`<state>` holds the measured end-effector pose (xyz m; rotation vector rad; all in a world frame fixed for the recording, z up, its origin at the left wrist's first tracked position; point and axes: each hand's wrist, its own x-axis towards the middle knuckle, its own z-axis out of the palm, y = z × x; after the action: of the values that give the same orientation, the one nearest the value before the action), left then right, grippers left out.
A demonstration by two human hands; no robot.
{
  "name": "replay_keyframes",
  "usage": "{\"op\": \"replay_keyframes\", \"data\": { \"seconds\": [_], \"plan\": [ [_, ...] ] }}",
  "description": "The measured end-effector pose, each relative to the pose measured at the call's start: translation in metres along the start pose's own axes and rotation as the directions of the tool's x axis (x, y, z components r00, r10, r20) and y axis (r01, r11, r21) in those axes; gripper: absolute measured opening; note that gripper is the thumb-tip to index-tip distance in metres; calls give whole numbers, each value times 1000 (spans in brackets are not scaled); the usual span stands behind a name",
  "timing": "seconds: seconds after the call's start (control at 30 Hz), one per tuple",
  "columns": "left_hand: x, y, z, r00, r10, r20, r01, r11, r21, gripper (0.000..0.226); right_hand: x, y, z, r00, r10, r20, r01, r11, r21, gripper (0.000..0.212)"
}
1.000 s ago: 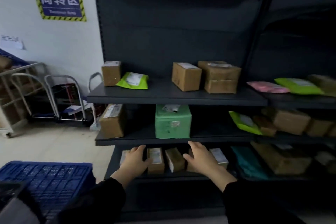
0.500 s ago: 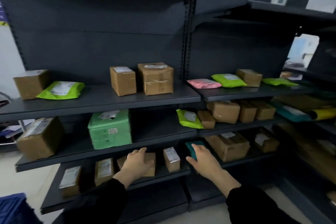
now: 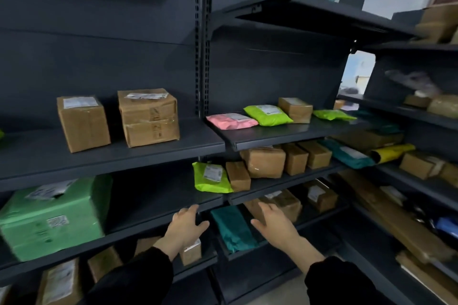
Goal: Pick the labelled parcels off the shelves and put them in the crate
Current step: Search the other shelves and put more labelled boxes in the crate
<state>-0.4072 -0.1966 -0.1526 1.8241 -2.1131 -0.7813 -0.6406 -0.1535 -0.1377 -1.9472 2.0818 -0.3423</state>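
Dark shelves (image 3: 128,156) hold labelled parcels. My left hand (image 3: 184,226) hovers open at the edge of the second shelf, above a small brown box (image 3: 190,254) on the lower shelf. My right hand (image 3: 275,225) is open, fingers spread, just right of a dark teal mailer bag (image 3: 233,228) lying on the lower shelf. Neither hand holds anything. A lime bag (image 3: 209,178) and brown boxes (image 3: 266,162) sit one shelf higher. The crate is out of view.
Two brown boxes (image 3: 148,117) and pink (image 3: 231,121) and lime mailers (image 3: 267,114) lie on the upper shelf. A large green parcel (image 3: 52,218) fills the left middle shelf. More shelving (image 3: 421,111) with boxes and long cardboard pieces (image 3: 396,218) angles in on the right.
My view has swung to the right along the shelves; the blue crate has left the frame. Both hands moved right from the small brown boxes to either side of the teal bag.
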Motion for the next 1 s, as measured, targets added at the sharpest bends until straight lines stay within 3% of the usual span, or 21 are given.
{"op": "replay_keyframes", "data": {
  "seconds": [0.57,0.7,0.87,1.0],
  "plan": [
    [142,-9,25,981,-187,-56,187,982,-18,64,171,35,43,998,56,26,-57,998,40,53],
    [178,-13,39,953,-269,-136,247,956,-160,57,212,44,59,998,61,-29,-58,993,103,49],
    [218,-8,60,897,-380,-228,299,899,-319,55,261,51,87,982,11,-187,-3,999,39,67],
    [234,-2,72,829,-496,-257,315,795,-519,55,291,53,106,991,28,-128,-30,999,-14,79]
  ]
}}
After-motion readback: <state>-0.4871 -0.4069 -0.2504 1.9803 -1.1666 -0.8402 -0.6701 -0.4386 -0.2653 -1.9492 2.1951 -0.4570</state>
